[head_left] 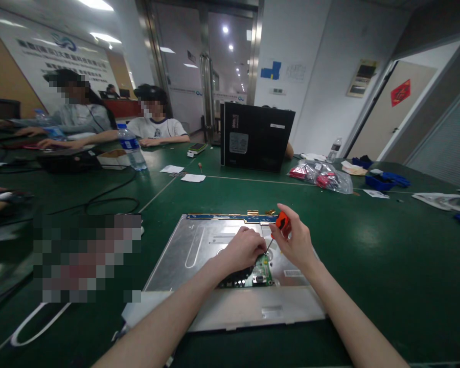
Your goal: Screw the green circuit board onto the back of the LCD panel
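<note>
A flat metal display panel (pixel 176 255) lies on the green table before me, with a blue circuit strip (pixel 222 218) along its far edge. On its middle sits a green circuit board (pixel 259 273), partly covered by my left hand. My right hand (pixel 296 240) grips the orange handle of a screwdriver (pixel 282 222), whose shaft slants down to the board's far edge. Close by the screwdriver's tip, the fingers of my left hand (pixel 243 249) are bent and pressed together; whatever they pinch is hidden.
Across the table stands a black computer case (pixel 258 135). A plastic bag with red items (pixel 322 176), blue gloves (pixel 387 180) and a water bottle (pixel 132 148) lie or stand farther off. Black cables (pixel 111 197) run at left. Several people sit around the table.
</note>
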`<state>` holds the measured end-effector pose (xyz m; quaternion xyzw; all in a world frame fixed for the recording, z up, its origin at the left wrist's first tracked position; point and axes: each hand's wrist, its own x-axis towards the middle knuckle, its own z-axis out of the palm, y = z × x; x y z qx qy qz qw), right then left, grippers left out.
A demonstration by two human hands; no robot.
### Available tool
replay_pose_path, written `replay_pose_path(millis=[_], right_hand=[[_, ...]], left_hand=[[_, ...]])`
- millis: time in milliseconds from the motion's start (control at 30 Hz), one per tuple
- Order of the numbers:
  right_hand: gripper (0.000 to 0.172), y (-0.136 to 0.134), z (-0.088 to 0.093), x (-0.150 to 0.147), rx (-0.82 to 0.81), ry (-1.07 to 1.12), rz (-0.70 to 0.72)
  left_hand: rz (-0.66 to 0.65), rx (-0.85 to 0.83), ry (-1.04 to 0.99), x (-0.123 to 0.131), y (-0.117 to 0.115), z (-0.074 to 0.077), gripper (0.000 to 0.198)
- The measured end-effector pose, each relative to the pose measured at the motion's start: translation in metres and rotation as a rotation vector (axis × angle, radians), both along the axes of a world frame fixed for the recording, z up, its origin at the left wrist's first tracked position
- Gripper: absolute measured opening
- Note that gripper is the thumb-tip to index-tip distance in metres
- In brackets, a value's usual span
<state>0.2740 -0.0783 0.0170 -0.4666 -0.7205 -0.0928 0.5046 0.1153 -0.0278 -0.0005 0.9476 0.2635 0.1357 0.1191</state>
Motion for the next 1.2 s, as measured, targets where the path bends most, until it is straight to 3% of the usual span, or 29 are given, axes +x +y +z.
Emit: replay_pose_path(millis=[233, 533, 767, 1033, 1200], right_hand=[[0.045, -0.0043, 0.0022, 0.0011, -0.084, 0.029, 0.072], [0.038, 0.0007, -0.0007, 0.0008, 0.026, -0.001, -0.017], [0.044, -0.0035, 0.0017, 0.0019, -0.053, 0.030, 0.077], [0.036, -0.0004, 0.0016, -0.0002, 0.039, -0.015, -0.024], [0.041, -0.0039, 0.0030, 0.0019, -0.039, 0.023, 0.068]], left_hand=[[-0.002, 0.008, -0.005, -0.0005, -0.0011, 0.0004, 0.013], [0.003, 0.000, 0.008, -0.0002, -0.0006, 0.0008, 0.013], [0.004, 0.012, 0.000, 0.0002, -0.0009, 0.0008, 0.013], [0.007, 0.011, 0.014, -0.0001, -0.0018, 0.0033, 0.014], [0.000, 0.010, 0.011, 0.0002, -0.0015, 0.0028, 0.014]])
